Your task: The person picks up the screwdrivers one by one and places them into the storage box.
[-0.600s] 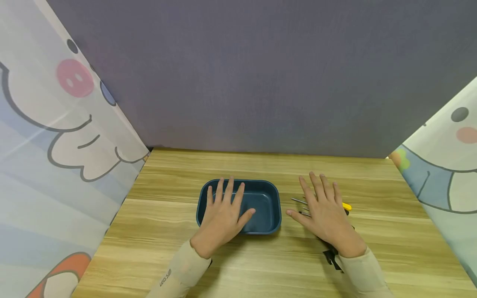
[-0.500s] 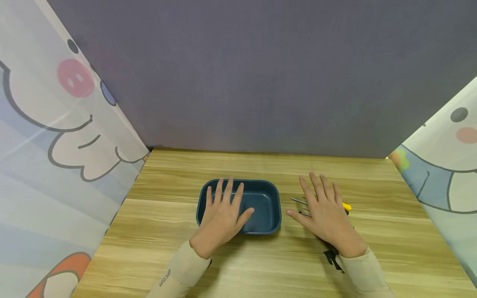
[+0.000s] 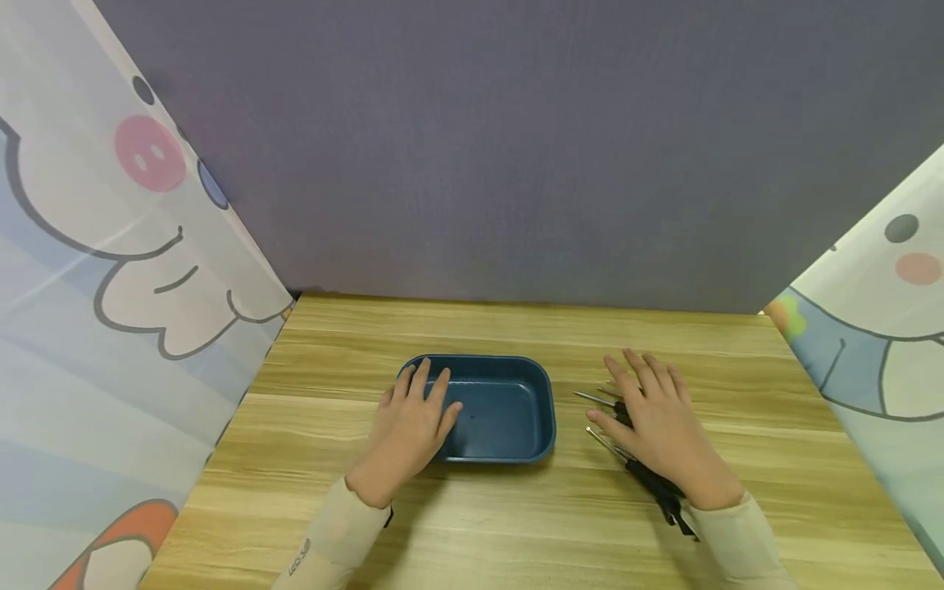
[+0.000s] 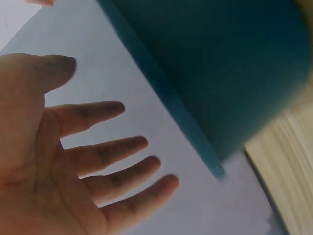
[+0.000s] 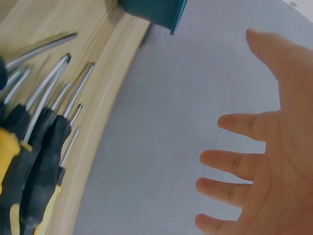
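The left hand [image 3: 408,430] and the right hand [image 3: 661,426] are both released, fingers extended and slightly spread, grasping nothing. Compared with half a second ago, they have drawn wider apart. The left has moved leftward and is now over the left end of a dark blue rectangular tray [image 3: 494,418], so more of the tray's floor shows in the head view; in the left wrist view its fingertips stand clear of the rim. The right has shifted rightward and slightly nearer the person, and is over a cluster of screwdrivers [image 3: 649,482], baring more steel shafts and black handles on its thumb side. The yellow end that stuck out beyond this hand earlier is now hidden in the head view, though a yellow handle [image 5: 7,149] shows at the edge of the right wrist view. The tray has kept its place on the wood-grain bench [image 3: 472,528], with the screwdrivers lying to its right, apart from it, their shafts pointing toward the tray's side. Behind the bench, the grey partition [image 3: 501,147] looks unchanged, as does the cartoon-printed curtain [image 3: 74,328] on the left.
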Available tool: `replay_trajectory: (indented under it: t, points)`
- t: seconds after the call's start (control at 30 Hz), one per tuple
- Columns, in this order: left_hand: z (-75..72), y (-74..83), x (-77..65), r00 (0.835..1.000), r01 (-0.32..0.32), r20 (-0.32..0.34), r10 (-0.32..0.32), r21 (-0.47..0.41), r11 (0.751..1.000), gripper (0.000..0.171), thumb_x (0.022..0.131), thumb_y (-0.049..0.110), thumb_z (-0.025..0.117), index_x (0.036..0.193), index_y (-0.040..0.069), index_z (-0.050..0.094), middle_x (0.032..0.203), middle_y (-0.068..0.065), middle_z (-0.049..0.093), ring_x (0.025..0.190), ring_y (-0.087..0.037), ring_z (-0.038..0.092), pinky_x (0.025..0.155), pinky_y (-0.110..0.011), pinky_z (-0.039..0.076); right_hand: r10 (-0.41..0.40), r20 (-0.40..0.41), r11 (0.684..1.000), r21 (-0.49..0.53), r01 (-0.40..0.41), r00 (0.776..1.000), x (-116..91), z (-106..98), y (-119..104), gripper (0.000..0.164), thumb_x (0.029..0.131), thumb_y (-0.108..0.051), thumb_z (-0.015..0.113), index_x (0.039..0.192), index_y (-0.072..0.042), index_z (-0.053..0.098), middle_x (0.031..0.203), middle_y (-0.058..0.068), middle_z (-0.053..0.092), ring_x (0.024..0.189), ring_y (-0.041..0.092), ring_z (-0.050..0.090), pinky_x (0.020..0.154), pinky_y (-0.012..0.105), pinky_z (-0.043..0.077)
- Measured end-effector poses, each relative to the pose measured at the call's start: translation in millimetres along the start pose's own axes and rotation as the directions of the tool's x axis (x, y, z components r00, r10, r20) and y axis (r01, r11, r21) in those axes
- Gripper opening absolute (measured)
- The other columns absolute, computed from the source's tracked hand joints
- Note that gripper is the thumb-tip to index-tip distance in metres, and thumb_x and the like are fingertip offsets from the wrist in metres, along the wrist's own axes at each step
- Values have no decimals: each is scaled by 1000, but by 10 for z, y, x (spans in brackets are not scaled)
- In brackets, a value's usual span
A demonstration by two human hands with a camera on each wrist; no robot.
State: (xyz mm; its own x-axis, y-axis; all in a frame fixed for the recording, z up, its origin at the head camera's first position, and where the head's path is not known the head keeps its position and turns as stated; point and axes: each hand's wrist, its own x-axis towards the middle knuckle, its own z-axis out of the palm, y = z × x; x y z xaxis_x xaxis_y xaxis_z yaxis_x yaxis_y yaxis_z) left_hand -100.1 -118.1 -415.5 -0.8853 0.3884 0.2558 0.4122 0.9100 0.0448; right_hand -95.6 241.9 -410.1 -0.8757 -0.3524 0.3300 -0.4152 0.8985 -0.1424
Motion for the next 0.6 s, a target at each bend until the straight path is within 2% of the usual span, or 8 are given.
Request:
replay_trajectory:
  t: [0.13,0.27,0.37,0.47,0.5,0.6]
  points:
    - [40,-157,-62,1000,12,-24,-12,0,1000,53,101,37,61,140,3,56,138,-28,52,116,-45,57,81,-53,55,-10,0,1000,-12,10,1000,-32,-18,86,78,92,-50,69,148,-2,45,143,29,44,131,51,38,103,69,27]
    - [74,-297,-108,999,39,-23,-40,-43,998,53,99,32,66,137,-3,57,133,-30,55,110,-45,60,77,-50,57,-52,-27,999,-16,51,998,-74,-38,193,67,91,-36,74,142,1,51,132,29,53,120,51,48,99,68,33]
    - [81,-381,-128,998,34,-40,-39,-103,994,50,97,25,69,133,-8,58,127,-31,57,108,-45,61,80,-49,56,-102,-66,995,-16,101,993,-104,-45,295,55,100,-41,60,133,3,59,121,25,61,110,48,56,92,67,40]
    - [85,-454,-137,998,22,-59,-33,-182,983,47,95,17,72,129,-13,58,121,-31,59,105,-45,61,85,-49,54,-125,-68,992,-24,124,990,-136,-45,401,61,107,-49,40,127,4,63,113,22,65,102,46,60,84,66,45]
    - [84,-474,-136,998,25,-57,-38,-207,978,46,94,15,72,128,-14,58,119,-30,60,105,-44,62,86,-49,54,-130,-65,991,-30,128,989,-144,-44,437,62,107,-49,38,125,4,64,111,22,66,99,45,62,82,65,46]
    - [96,-531,-126,996,43,-62,-63,-272,961,42,94,8,72,126,-15,59,115,-28,61,101,-41,63,83,-47,55,-123,-30,992,-43,122,992,-163,-37,539,38,101,-30,63,120,3,67,107,21,67,94,44,64,78,65,47]
